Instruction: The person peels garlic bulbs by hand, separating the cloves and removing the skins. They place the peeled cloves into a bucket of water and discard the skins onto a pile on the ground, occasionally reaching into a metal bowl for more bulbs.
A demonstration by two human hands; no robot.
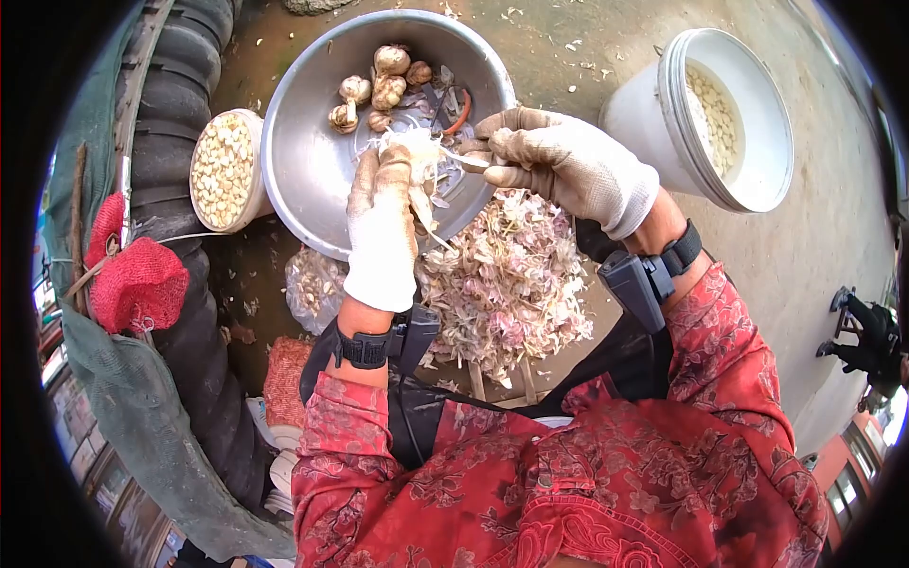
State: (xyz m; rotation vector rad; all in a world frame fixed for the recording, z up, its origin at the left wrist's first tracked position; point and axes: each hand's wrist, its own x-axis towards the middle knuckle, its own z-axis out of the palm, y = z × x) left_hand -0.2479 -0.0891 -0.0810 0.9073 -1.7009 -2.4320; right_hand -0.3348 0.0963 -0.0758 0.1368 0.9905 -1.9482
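In the head view my left hand [383,213], in a white glove with soiled fingers, is closed around a whitish garlic bulb [413,144] with loose skin hanging from it. My right hand [568,166], gloved too, pinches what looks like a small knife [468,163], its short blade pointing at the garlic; the handle is hidden by the fingers. Both hands are over the near side of a metal basin [308,180]. Several unpeeled garlic bulbs [388,90] lie in the basin, beside loose skins and a curved orange object [459,112].
A heap of garlic skins [507,284] lies below the basin. Peeled cloves fill a bucket [223,170] at left; a white bucket [677,123] at right holds cloves in liquid. Black ribbed tubing [175,123] and a red mesh bag [142,279] line the left side. Another person [866,331] is far right.
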